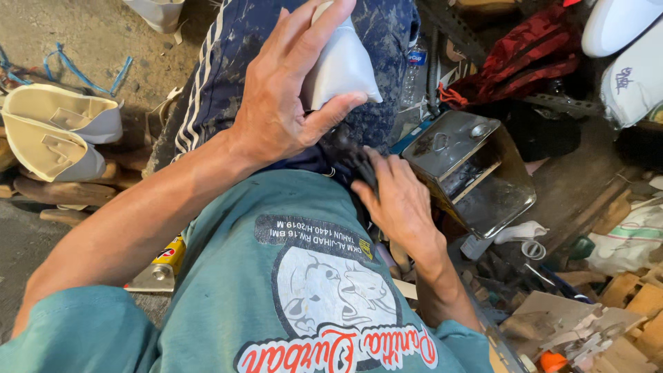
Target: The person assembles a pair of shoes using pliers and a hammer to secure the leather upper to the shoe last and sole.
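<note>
My left hand (286, 90) is wrapped over a white shoe piece (342, 69) that rests on my lap, fingers spread along its top and thumb pressed under its pointed end. Just below it my right hand (397, 200) is closed on a small black piece (352, 155), pushing it against the underside of the white shoe piece. Dark blue trousers with white side stripes (214, 76) lie beneath both hands. What the black piece is exactly cannot be made out.
A dented metal can (476, 169) stands at my right. A pair of beige shoe uppers (55, 131) lies on the ground at left. White shoes (625, 48), red cloth (525, 59), a small plastic bottle (414, 65) and wood scraps (621, 304) crowd the right side.
</note>
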